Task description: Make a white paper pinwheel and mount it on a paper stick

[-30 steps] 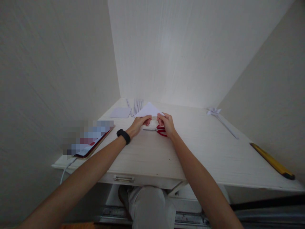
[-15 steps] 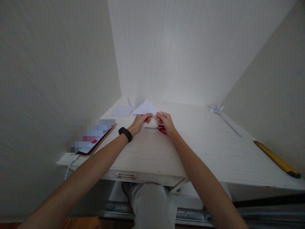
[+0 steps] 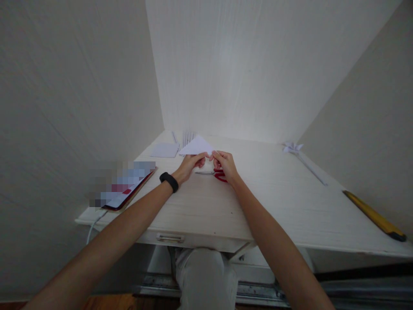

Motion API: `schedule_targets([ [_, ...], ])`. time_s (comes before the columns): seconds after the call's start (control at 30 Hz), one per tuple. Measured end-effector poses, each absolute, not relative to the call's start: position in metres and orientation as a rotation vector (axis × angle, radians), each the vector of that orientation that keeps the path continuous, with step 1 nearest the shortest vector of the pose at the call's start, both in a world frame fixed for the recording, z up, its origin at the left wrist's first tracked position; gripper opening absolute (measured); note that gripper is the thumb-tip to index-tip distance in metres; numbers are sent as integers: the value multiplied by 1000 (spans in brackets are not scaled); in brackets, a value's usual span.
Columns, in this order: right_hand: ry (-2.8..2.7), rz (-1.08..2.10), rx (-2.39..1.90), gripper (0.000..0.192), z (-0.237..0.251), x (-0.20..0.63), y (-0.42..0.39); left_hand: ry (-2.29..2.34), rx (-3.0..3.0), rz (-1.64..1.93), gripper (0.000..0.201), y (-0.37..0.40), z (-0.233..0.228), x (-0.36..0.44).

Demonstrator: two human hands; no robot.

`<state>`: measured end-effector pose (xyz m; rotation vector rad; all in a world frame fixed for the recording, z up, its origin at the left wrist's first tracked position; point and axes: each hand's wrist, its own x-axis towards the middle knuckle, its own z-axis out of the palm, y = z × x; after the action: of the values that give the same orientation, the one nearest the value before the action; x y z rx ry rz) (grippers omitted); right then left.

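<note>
Between my two hands is a white sheet of paper [image 3: 197, 145] folded to a triangle, its point facing the back wall. My left hand [image 3: 192, 163], with a black band on the wrist, is closed on the paper's lower edge. At the lower right corner, my right hand [image 3: 224, 162] pinches the same paper between thumb and fingers. A pair of scissors [image 3: 219, 175] with red handles lies on the table just below my hands, its blades toward the left. The right hand partly covers the handles.
A stack of white paper [image 3: 164, 150] and several thin paper strips [image 3: 189, 137] lie at the back left. A phone or tablet [image 3: 129, 189] with a cable leans at the left wall. On the right are a paper pinwheel [image 3: 293, 147] on a stick and a yellow cutter [image 3: 374, 215].
My hands have come slightly closer together along the paper's lower edge. The folded paper stays nearly in place, and the scissors have not moved.
</note>
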<state>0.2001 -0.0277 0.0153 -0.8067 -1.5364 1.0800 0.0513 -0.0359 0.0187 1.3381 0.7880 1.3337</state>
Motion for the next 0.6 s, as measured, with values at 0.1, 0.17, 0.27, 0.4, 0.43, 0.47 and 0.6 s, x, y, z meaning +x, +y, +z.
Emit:
schedule_targets([
  [0.1,-1543,1104,-810,41,15,199,-29,819,1334,1365,21,-35,18,51],
  [0.17,-1541,1117,-796,41,14,199,-28,847,1322,1377,21,-34,17,50],
  [0.27,-1537,1096,-812,38,13,200,-27,857,1316,1380,19,-34,18,51],
  [0.4,-1536,1057,-858,38,15,200,-28,879,1320,1376,19,-35,19,52],
  [0.43,-1534,1055,-858,38,16,200,-29,880,1319,1374,19,-35,19,52],
  [0.47,-1533,1057,-854,39,16,200,-29,879,1318,1372,19,-35,19,52],
  [0.6,-1536,1074,-828,41,15,199,-30,879,1314,1386,17,-35,20,52],
])
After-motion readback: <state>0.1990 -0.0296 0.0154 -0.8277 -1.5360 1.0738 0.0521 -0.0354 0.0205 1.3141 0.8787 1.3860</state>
